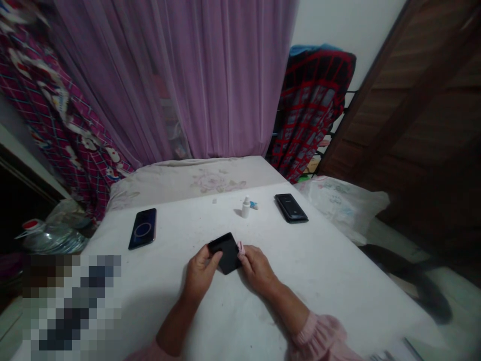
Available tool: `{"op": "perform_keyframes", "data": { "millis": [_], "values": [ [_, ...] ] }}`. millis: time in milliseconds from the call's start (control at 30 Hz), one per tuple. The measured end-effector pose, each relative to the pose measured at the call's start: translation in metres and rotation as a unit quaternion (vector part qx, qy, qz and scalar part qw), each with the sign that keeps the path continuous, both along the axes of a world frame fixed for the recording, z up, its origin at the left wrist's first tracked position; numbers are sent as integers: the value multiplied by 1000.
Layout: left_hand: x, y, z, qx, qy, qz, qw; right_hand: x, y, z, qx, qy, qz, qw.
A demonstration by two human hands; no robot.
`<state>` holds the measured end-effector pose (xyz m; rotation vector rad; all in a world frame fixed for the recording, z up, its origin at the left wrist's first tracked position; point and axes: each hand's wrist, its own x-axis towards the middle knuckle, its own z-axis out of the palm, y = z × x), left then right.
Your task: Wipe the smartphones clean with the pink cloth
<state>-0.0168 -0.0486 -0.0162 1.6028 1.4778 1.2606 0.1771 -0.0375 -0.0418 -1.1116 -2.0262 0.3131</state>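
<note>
Behind the work there is a sheer purple curtain [195, 65], with a red-and-white patterned cloth [63, 130] on the left side and a dark brown wooden panel [406, 110] on the right side. In front of them lies a wide white table top [330, 281], and a pale flowered cushion [195, 180] lies along its far edge. On the table top, a black smartphone with a lit ring on its screen [143, 228] lies on the left, and a second black smartphone [291, 208] lies on the right. Between them stand a small white plastic bottle [245, 207] and a tiny blue object [254, 204]. Near the middle, the person's left hand [201, 273] and right hand [259, 268] hold a flat black rectangular object [225, 253] above the table, tilted. The left hand is half closed, with its thumb lying over the black face. The right fingers [246, 253] meet the other side, beside a small pink piece [240, 247]; I cannot tell if they pinch it or only touch it. For good control, it seems best to keep the object steady in one hand and to work slowly with the other fingertips.
</note>
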Motion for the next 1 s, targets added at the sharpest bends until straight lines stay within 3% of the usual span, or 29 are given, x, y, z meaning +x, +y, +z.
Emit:
{"op": "perform_keyframes", "data": {
  "millis": [133, 267, 333, 467, 567, 667, 800, 1000],
  "values": [
    [-13, 5, -6, -16, -13, 19, 1000, 8, 16, 24, 39, -111, 8, 993],
    [-20, 5, -13, -38, 11, 1, 999, 12, 37, 53, 77, -274, 48, 958],
    [-18, 3, -17, -42, 36, -7, 998, 12, 41, 61, 89, -305, 71, 945],
    [-14, -3, -21, 30, 88, -7, 996, 18, 39, 53, 93, -203, 32, 974],
    [-14, -7, -19, 136, 131, 28, 982, 30, 33, 39, 83, -84, -76, 990],
    [-15, -9, -16, 210, 162, 47, 963, 40, 27, 31, 65, -26, -168, 983],
    [-13, -8, -18, 204, 192, 26, 960, 37, 19, 30, 86, -23, -146, 985],
    [-20, -4, -27, 149, 224, 13, 963, 13, 19, 22, 110, -100, -149, 978]
  ]
}}
